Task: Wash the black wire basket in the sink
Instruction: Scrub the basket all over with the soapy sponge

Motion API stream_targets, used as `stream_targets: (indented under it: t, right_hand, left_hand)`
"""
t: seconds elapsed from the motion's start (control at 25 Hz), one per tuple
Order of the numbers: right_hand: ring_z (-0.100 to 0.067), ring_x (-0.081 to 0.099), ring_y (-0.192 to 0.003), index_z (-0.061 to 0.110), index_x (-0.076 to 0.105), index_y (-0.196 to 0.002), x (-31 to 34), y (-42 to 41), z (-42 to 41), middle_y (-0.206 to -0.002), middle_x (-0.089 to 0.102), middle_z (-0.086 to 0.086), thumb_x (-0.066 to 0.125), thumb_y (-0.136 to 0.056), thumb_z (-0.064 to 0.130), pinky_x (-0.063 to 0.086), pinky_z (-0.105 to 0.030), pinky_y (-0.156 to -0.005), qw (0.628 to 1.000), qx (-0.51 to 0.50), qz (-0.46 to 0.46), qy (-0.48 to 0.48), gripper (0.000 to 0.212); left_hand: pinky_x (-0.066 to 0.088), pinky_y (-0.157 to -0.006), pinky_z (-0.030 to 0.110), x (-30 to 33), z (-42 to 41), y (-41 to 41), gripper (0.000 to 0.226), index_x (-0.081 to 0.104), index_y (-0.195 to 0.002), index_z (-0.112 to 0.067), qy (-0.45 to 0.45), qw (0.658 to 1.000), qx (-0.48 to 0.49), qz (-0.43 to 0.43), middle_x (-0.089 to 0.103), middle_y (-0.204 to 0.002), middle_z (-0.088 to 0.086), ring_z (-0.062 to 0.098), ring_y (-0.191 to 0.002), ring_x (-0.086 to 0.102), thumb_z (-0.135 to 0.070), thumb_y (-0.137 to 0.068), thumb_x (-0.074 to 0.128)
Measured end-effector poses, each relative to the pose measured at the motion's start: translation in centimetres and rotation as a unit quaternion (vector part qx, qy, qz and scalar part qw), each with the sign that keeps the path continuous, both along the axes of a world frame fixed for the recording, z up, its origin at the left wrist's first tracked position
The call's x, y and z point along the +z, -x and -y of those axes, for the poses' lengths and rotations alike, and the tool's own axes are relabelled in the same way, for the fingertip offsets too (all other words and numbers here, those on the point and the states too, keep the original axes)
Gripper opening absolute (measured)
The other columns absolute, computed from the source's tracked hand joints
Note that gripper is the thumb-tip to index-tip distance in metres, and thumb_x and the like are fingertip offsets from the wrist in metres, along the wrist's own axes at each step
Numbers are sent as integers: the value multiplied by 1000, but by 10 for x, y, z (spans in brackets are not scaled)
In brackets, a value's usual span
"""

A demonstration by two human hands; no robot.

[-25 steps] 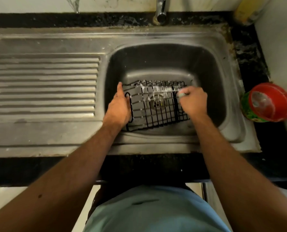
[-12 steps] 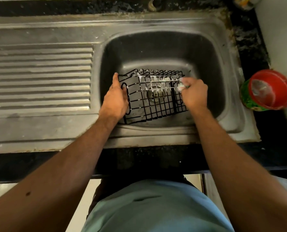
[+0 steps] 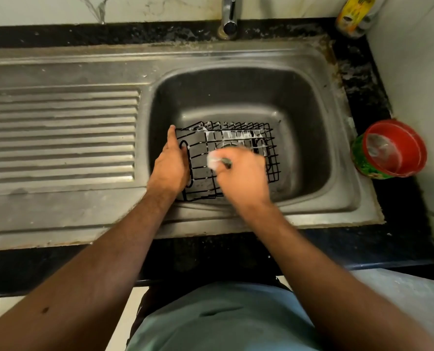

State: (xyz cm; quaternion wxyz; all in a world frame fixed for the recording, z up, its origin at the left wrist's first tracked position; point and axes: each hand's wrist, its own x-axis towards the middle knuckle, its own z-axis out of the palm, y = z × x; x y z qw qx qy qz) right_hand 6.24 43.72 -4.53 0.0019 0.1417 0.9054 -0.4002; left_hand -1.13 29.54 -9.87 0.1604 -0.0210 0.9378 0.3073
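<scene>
Landmark: steel sink (image 3: 312, 138).
Left hand (image 3: 169, 171): at the sink's near left, fingers gripping the black wire basket (image 3: 269, 148) by its left end.
Right hand (image 3: 243, 177): over the basket's middle, fingers curled round a soapy scrubber (image 3: 214, 160).
Basket: inside the sink bowl, foam on far wires.
Tap (image 3: 229, 15): behind the sink.
</scene>
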Motion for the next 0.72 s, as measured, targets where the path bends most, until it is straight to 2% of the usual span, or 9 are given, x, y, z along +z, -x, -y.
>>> stream_targets:
  t: [0.04,0.12,0.2,0.28,0.4,0.52,0.64,0.72]
  right_hand:
    - [-11,65,-96,22,76,-104,3,-1,10,-110,71,0,66,-91,8,53,-22,-92,999,30,-17,-2,22]
    - [-15,65,-97,21,74,-104,2,1,11,-109,70,-1,63,-90,3,54,-28,-94,998,52,-24,-11,25]
    - [-10,66,-92,22,73,-105,-6,5,-11,-107,72,1,61,-88,0,53,-23,-91,999,25,-8,-31,29]
    - [-11,67,-88,23,74,-105,-22,10,-45,-104,74,1,61,-89,3,51,-21,-90,997,-21,28,-73,28]
    - [-28,70,-98,19,75,-106,-46,16,-97,-105,75,-10,63,-91,13,53,-32,-93,984,-103,95,-112,20]
    - [-21,69,-96,16,74,-111,-57,23,-124,-108,74,-11,68,-91,13,50,-27,-88,973,-147,152,-89,21]
    - [-19,71,-93,17,78,-102,-45,29,-103,-99,77,-8,69,-90,16,54,-28,-93,980,-137,132,-60,16]
    - [-16,72,-91,19,79,-98,-27,22,-67,-97,77,-2,64,-89,13,55,-31,-95,990,-87,97,-52,18]
  left_hand:
    - [56,-86,44,0,1,1,67,0,-161,-35,-2,1000,1,11,55,-141,13,30,-99,64,-24,-106,37]
    - [53,-82,40,2,0,0,66,-1,-161,-33,-5,1000,5,20,56,-138,14,26,-95,61,-24,-107,35]
    - [46,-81,35,5,-2,-2,61,0,-162,-30,-2,1000,9,13,59,-134,14,19,-91,57,-27,-109,31]
    - [51,-81,36,7,-2,-4,60,0,-162,-31,-10,1000,14,12,63,-127,12,16,-82,61,-30,-110,29]
    - [55,-94,48,5,-1,-4,59,1,-162,-33,-11,1000,6,3,64,-127,13,27,-95,66,-33,-110,29]
    - [56,-93,51,4,-1,-2,61,1,-161,-34,-9,1000,7,8,65,-125,15,28,-94,65,-30,-109,32]
    - [55,-95,48,4,-2,-2,70,-1,-162,-32,4,1000,16,19,63,-126,15,25,-93,61,-17,-107,40]
    - [50,-101,48,5,-2,-2,78,-2,-162,-30,18,999,17,24,62,-131,16,31,-104,63,-7,-103,44]
